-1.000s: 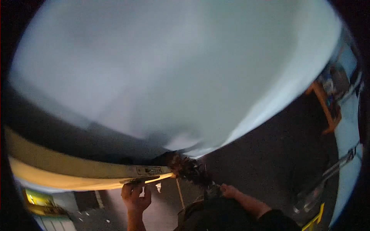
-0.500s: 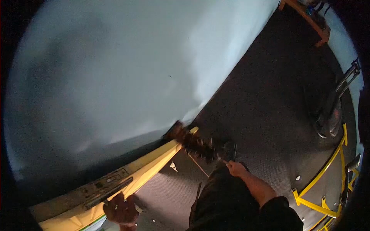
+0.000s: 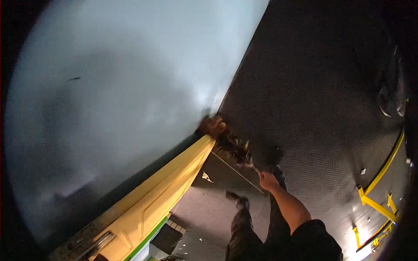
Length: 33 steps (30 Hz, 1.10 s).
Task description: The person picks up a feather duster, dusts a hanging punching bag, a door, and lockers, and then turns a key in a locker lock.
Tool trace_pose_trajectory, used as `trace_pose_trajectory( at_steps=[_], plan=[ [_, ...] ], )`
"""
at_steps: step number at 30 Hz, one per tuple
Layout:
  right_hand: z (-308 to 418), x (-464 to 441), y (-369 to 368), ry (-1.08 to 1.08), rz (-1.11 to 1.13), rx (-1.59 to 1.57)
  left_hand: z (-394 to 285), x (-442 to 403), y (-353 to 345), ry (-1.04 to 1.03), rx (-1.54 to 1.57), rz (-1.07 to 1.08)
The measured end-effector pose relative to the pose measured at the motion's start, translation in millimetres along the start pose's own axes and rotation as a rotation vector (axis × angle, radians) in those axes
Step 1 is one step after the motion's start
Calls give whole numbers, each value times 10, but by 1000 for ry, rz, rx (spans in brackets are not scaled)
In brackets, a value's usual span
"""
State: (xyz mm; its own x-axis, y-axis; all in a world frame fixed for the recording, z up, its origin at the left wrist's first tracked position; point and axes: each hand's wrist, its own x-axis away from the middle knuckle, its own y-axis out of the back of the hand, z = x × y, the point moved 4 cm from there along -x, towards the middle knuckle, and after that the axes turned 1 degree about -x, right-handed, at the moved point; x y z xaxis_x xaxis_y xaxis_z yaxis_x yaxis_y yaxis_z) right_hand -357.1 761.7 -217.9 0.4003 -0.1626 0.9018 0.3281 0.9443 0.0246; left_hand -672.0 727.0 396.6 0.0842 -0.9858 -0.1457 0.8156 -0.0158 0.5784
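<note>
Brown feathery duster [image 3: 225, 140] — right hand [image 3: 268, 181] gripping its handle [image 3: 255, 168], apparently for reach; left hand [image 3: 101, 258] too cropped to tell.

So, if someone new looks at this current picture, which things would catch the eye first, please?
Probably the big pale surface, which fills the upper left. Next, near the middle, the brown duster in the right hand, its far end close to the upper tip of the yellow panel. The yellow frame at lower right also stands out.
</note>
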Motion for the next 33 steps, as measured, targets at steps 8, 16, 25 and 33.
trace_pose_trajectory(
  at_steps=[8, 16, 25, 33],
  plan=[
    [126, -750, 146, -211, -17, 47, 250, 214, -187, 274, -509, 203],
    [-623, 346, -769, 349, -595, 456, -103, 264, -102, 631, 304, -90],
    [1776, 2555, -101, 1301, -1300, 706, -27, -13, 44, 402, 905, 13],
    [4150, 6010, -175, 1708, -897, -282, 1114, 402, 1124, -5, 846, 29]
  ],
)
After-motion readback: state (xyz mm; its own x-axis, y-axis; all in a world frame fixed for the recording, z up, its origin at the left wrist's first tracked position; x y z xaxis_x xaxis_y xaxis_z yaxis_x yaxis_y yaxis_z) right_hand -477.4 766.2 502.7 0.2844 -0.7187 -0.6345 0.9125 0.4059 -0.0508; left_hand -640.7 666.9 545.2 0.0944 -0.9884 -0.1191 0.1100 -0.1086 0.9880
